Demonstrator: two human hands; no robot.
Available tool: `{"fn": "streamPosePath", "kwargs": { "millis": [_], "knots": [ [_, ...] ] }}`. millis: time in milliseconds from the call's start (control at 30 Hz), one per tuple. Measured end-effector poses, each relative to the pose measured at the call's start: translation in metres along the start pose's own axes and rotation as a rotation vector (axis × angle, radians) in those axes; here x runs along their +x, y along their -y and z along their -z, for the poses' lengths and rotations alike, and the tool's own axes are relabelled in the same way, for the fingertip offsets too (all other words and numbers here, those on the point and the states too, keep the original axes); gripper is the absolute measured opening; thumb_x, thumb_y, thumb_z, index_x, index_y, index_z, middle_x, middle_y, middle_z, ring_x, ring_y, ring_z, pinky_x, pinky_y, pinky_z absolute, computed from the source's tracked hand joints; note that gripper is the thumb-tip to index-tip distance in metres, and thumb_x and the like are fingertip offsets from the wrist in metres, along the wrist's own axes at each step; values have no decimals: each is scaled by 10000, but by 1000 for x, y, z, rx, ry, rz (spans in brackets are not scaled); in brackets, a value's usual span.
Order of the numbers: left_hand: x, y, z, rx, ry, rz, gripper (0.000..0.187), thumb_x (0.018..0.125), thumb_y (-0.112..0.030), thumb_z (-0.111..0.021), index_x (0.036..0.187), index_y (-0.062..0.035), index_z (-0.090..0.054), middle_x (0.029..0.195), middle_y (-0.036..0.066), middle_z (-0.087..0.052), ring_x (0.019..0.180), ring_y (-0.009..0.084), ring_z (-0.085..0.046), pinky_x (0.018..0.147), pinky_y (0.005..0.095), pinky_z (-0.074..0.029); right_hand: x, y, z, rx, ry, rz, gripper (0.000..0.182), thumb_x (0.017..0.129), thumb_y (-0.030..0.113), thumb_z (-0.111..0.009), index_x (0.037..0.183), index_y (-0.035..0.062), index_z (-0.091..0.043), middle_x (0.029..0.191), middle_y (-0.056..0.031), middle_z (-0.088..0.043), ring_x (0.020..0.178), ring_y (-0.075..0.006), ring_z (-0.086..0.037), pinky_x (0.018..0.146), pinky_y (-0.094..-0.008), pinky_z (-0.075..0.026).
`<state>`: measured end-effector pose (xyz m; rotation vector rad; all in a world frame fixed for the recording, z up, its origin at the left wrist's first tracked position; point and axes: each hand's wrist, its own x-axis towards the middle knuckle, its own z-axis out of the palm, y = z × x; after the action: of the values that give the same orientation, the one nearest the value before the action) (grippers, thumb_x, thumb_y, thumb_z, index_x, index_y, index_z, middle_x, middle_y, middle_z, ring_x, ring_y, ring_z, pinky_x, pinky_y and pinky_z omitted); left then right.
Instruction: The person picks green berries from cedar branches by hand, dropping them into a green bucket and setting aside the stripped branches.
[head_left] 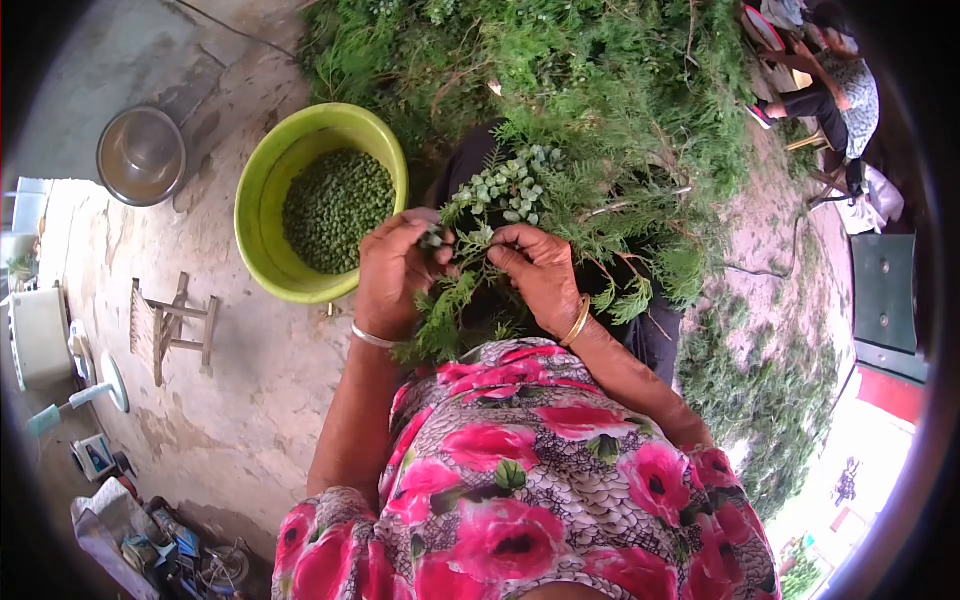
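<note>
A leafy green branch point(600, 195) with a cluster of pale green cones point(515, 187) lies over my lap. My left hand point(398, 268), with a silver bangle at the wrist, is closed around several green cones beside the branch. On the right, my right hand point(538, 275), wearing a gold bangle, pinches a sprig between thumb and forefinger. Just left of my left hand stands a yellow-green tub point(258, 225), its bottom covered with many small green cones point(338, 212).
A large heap of cut branches point(560, 60) spreads ahead. A metal bowl point(142, 157) and a small wooden stool point(170, 328) are on the floor at left. Another person point(850, 95) sits at the upper right. Scattered greenery point(750, 400) covers ground at right.
</note>
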<state>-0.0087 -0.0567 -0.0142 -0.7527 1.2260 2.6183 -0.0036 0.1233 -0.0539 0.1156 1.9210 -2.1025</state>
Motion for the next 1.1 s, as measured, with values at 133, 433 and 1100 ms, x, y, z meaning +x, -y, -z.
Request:
{"fn": "streamPosePath", "kwargs": {
  "millis": [133,433,1100],
  "knots": [
    [8,12,3,477,152,21,216,857,-224,-673,857,-9,-658,719,7,-620,608,84,-539,533,215,-436,1,2,2,-180,21,226,101,821,-51,-632,911,-7,-647,809,-25,-655,742,-79,-580,693,-242,-485],
    [2,22,-8,1128,331,-536,112,775,-52,-690,797,49,-644,611,35,-591,561,52,-502,507,242,-414,4,4,6,-432,46,186,118,757,7,-647,874,-5,-661,777,-130,-676,733,-203,-660,690,-306,-504],
    [8,10,51,90,-14,11,136,793,-75,-641,912,-9,-630,763,70,-612,581,109,-538,494,243,-449,5,-4,9,-414,56,188,86,798,33,-666,864,-17,-644,738,-74,-665,675,-133,-612,645,-279,-482]
  ]
}}
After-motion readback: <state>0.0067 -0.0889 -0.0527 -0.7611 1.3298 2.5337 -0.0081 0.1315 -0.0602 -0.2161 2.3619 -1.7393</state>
